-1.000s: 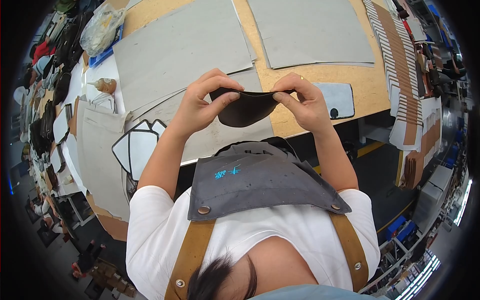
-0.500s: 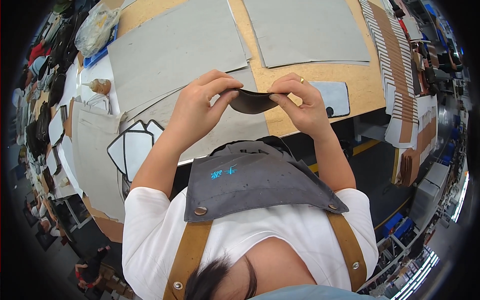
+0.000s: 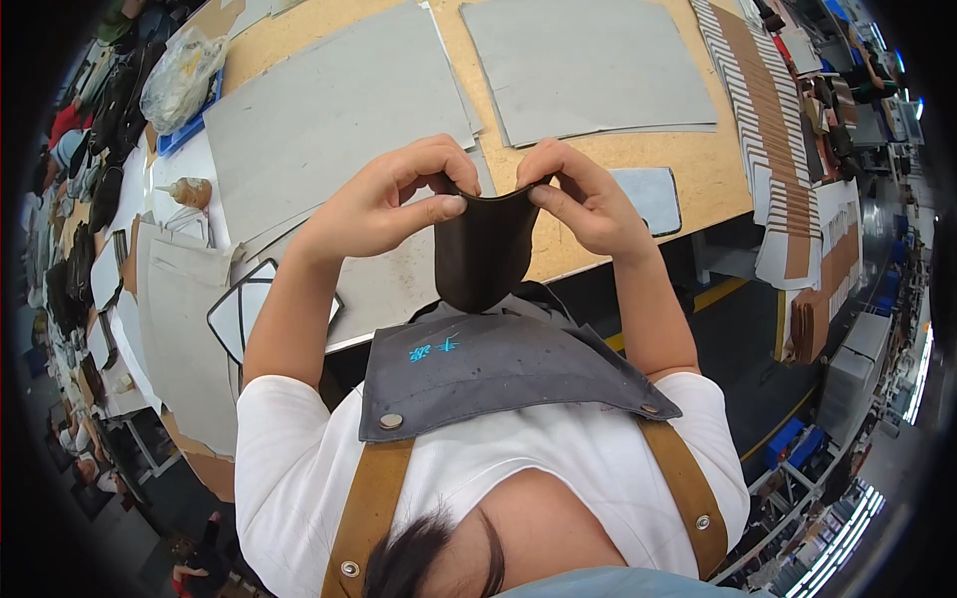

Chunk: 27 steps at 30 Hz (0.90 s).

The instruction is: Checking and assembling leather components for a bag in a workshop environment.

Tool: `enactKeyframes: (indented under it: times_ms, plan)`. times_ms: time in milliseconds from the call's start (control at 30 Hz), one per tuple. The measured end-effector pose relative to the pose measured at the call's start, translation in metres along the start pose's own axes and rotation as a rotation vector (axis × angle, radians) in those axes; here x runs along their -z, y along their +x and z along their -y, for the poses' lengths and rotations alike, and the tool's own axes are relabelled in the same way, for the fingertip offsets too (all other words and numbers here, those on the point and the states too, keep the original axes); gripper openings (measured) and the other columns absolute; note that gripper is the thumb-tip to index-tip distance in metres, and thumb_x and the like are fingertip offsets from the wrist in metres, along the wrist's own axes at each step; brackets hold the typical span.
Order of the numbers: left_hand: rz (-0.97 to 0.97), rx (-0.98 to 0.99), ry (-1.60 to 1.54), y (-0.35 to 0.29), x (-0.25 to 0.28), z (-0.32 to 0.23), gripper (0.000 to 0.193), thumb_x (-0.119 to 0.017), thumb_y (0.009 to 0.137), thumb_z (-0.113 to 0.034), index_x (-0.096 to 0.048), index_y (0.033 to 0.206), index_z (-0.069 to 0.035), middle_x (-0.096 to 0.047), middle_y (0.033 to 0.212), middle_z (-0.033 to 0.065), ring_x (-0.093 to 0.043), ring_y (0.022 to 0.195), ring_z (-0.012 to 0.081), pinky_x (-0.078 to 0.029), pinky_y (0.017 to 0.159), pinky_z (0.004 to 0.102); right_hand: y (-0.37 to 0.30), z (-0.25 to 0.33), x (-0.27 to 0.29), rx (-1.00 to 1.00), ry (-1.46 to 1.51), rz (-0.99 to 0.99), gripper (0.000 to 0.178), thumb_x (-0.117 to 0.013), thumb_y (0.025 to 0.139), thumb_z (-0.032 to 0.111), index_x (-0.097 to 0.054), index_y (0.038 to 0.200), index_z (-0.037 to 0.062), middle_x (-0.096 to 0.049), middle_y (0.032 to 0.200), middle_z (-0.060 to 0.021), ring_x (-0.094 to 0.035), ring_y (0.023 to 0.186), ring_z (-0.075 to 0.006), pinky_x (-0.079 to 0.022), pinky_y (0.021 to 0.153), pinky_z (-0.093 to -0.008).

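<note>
A dark brown, leather-like piece (image 3: 484, 254) hangs between my hands over the table's near edge. It bows into a curve, and its rounded end points down toward my apron. My left hand (image 3: 399, 194) pinches one upper corner between thumb and fingers. At the opposite corner my right hand (image 3: 578, 194) holds on in the same way. Beyond my right hand lies a flat white panel with a dark rim (image 3: 646, 199). By my left forearm are several white panels with black edging (image 3: 239, 307), partly hidden by the arm.
Large grey sheets (image 3: 339, 100) and another grey stack (image 3: 598, 70) cover much of the wooden table (image 3: 723, 140). Rows of brown and white pieces (image 3: 768, 110) line its right side. At left are a glue-like bottle (image 3: 189, 191) and a blue tray (image 3: 189, 128) with a plastic bag.
The dark piece has tilted so that its broad face shows and its rounded end hangs lower. My hands have come closer together, and the view has shifted slightly.
</note>
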<state>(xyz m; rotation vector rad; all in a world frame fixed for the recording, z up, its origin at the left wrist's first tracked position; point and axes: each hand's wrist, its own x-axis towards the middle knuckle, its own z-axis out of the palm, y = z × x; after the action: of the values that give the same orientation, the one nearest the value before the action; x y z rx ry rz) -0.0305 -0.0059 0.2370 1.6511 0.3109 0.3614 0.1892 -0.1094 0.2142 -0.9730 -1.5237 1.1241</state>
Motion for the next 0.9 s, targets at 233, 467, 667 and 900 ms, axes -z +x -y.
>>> enactKeyframes:
  times_ms: [233,467,667,900]
  plan:
    - [0.064,-0.039,-0.078,0.010,0.005,-0.001,0.013,-0.060,0.082,-0.012,-0.055,0.089,-0.002,-0.052,0.093,0.0068,-0.049,0.092,0.0170,-0.039,0.084,0.0295,0.006,0.003,-0.002,-0.009,-0.029,-0.013,0.016,-0.061,0.081,0.012,-0.055,0.093,0.0046,-0.050,0.087,-0.0021,-0.045,0.086,-0.0142,-0.035,0.080,-0.0277]
    - [-0.006,-0.107,0.123,0.011,0.000,-0.001,0.011,-0.065,0.078,-0.007,-0.061,0.087,-0.003,-0.053,0.089,0.0038,-0.050,0.086,0.0154,-0.041,0.077,0.0281,0.007,-0.002,-0.004,-0.008,0.004,-0.080,0.006,-0.065,0.079,0.009,-0.061,0.083,0.0077,-0.054,0.085,0.0011,-0.046,0.091,-0.0147,-0.035,0.082,-0.0280]
    - [-0.075,-0.065,0.170,0.011,-0.003,-0.004,0.011,-0.069,0.076,-0.010,-0.061,0.081,-0.005,-0.053,0.086,0.0016,-0.049,0.083,0.0130,-0.039,0.074,0.0271,0.011,0.005,-0.005,0.054,-0.385,-0.078,0.012,-0.070,0.074,0.014,-0.062,0.081,0.0103,-0.054,0.086,0.0016,-0.042,0.096,-0.0158,-0.029,0.089,-0.0329]
    - [-0.114,-0.086,0.233,0.012,-0.008,-0.008,0.011,-0.070,0.075,-0.010,-0.062,0.081,-0.006,-0.054,0.085,0.0016,-0.050,0.081,0.0131,-0.039,0.072,0.0266,0.013,0.003,-0.006,0.118,-0.433,-0.098,0.010,-0.071,0.072,0.014,-0.062,0.075,0.0108,-0.054,0.083,0.0040,-0.042,0.092,-0.0155,-0.027,0.089,-0.0339]
